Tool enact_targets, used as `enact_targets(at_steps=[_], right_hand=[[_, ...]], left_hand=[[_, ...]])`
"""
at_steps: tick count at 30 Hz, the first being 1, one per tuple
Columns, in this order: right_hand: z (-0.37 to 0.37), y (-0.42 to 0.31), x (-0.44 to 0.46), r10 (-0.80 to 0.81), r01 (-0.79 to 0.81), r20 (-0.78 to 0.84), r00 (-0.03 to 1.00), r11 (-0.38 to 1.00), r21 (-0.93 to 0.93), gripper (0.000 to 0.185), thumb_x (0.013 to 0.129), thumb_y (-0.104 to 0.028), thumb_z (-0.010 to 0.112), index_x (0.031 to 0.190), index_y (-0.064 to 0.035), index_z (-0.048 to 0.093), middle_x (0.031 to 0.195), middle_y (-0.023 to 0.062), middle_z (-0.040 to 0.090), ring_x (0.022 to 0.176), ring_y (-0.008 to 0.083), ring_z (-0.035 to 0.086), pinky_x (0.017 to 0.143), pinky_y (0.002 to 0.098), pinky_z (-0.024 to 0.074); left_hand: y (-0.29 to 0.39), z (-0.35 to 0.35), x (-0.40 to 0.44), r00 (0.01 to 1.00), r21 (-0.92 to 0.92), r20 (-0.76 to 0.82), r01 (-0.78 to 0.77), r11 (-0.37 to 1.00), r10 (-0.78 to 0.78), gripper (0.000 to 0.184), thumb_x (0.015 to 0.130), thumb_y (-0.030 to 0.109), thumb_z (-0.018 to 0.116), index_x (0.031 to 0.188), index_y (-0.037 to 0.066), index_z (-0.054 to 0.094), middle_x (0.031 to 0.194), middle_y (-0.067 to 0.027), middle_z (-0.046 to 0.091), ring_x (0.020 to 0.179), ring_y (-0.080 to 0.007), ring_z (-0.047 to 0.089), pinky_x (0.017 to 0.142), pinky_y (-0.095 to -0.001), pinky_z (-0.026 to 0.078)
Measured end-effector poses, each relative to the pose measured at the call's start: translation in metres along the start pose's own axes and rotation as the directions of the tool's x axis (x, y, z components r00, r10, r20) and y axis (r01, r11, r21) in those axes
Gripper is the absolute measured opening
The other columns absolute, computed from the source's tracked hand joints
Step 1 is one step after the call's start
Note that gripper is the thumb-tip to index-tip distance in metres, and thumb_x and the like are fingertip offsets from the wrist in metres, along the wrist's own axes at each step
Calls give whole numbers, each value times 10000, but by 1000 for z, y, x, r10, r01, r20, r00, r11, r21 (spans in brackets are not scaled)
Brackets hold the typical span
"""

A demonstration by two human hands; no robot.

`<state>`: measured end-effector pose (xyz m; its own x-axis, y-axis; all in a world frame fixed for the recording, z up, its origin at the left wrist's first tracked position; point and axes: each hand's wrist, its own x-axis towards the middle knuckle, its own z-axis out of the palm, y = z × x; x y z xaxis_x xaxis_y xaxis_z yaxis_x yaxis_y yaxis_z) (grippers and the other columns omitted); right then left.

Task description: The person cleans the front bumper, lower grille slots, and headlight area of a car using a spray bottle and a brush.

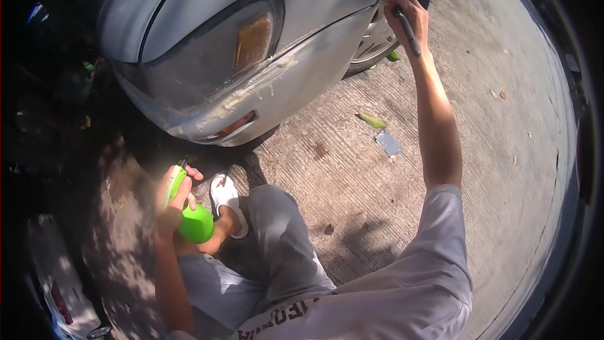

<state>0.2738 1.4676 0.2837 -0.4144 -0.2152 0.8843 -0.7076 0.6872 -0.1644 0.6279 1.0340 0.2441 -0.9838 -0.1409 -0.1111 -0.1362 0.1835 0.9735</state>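
Note:
My left hand (178, 194) is wrapped round the neck of a green spray bottle (197, 224), its dark nozzle pointing up toward the car. My right hand (409, 16) grips a slim black-handled tool (408, 33) near the front wheel. The working end of this tool is hidden by my fingers, close to the seam between fender and bumper. A silver car (327, 0) fills the upper view, with a cloudy headlight (217, 50) and an orange side lamp (238, 124). Pale foamy residue (261, 85) runs along the seam and drips down the bumper.
The front wheel (377, 41) stands on grooved concrete (352, 170). A green leaf (372, 120), a small grey flat piece (389, 143) and dry leaves lie there. My foot in a white clog (225, 198) is below the bumper. Another vehicle (60, 271) shows at lower left.

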Motion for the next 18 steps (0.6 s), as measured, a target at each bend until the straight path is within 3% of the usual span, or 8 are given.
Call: enact_targets(at_steps=[2, 4, 5, 7, 8, 11, 15, 18], right_hand=[[3, -29, -9, -75, 74, 50, 996, 997, 25, 196, 784, 23, 692, 947, -85, 698, 883, 71, 659, 796, 235, 671, 729, 332, 542], [6, -48, -14, -212, 192, 183, 960, 974, 124, 160, 791, -36, 696, 943, -87, 694, 961, 67, 655, 933, 279, 644, 791, 362, 527], [5, -42, -11, -66, 50, 169, 983, 994, 98, 166, 791, -28, 695, 949, -78, 693, 930, 69, 659, 875, 272, 659, 762, 355, 533], [6, -39, -10, 21, -28, 75, 997, 995, 94, 183, 781, -2, 695, 951, -70, 693, 881, 75, 664, 784, 263, 671, 716, 348, 543], [14, -50, -15, 49, -52, 35, 998, 996, 71, 191, 775, 7, 696, 949, -72, 694, 870, 76, 667, 759, 261, 674, 704, 347, 545], [44, -134, -39, -111, 106, 26, 993, 982, 156, 230, 694, 4, 710, 899, -98, 685, 807, 46, 612, 781, 241, 629, 696, 350, 529], [82, -256, -72, -124, 96, 72, 990, 948, 305, 293, 651, -23, 712, 930, -96, 660, 848, 42, 577, 824, 251, 594, 720, 361, 519], [104, -295, -78, -290, 250, 67, 955, 902, 352, 185, 709, -136, 653, 890, -101, 633, 875, 23, 531, 886, 202, 562, 762, 311, 521]], left_hand=[[-2, 7, 5, 1000, -29, -13, 17, 999, -17, 129, 1006, 121, 528, 1072, 13, 550, 1025, -117, 636, 564, -90, 506, 534, -236, 445], [-7, 8, 12, 999, -24, 16, 52, 998, -51, 121, 1004, 111, 532, 1071, 13, 551, 1012, -109, 641, 568, -83, 502, 535, -234, 442], [-10, 10, 15, 999, -29, 36, 41, 999, -39, 109, 997, 90, 538, 1071, 13, 554, 1001, -107, 647, 570, -80, 502, 534, -234, 439], [-14, 15, 13, 1000, -80, 24, 5, 997, -3, 88, 995, 80, 543, 1040, 9, 571, 992, -99, 650, 562, -76, 506, 543, -232, 444], [-16, 11, 12, 997, -33, 75, -15, 999, 18, 163, 1026, 165, 521, 1096, 20, 547, 1059, -121, 631, 608, -79, 532, 516, -221, 483], [-10, 21, 14, 999, -47, -17, 27, 999, -28, 150, 1026, 171, 533, 1063, 30, 568, 1040, -99, 641, 582, -97, 544, 520, -230, 479], [-2, 35, 10, 996, -92, -74, 43, 995, -50, 161, 1021, 189, 556, 1054, 33, 579, 999, -79, 643, 570, -107, 545, 524, -244, 479], [0, 46, 9, 993, -88, -103, 45, 995, -54, 177, 1016, 212, 571, 1042, 37, 587, 984, -74, 644, 575, -104, 551, 530, -244, 477]])
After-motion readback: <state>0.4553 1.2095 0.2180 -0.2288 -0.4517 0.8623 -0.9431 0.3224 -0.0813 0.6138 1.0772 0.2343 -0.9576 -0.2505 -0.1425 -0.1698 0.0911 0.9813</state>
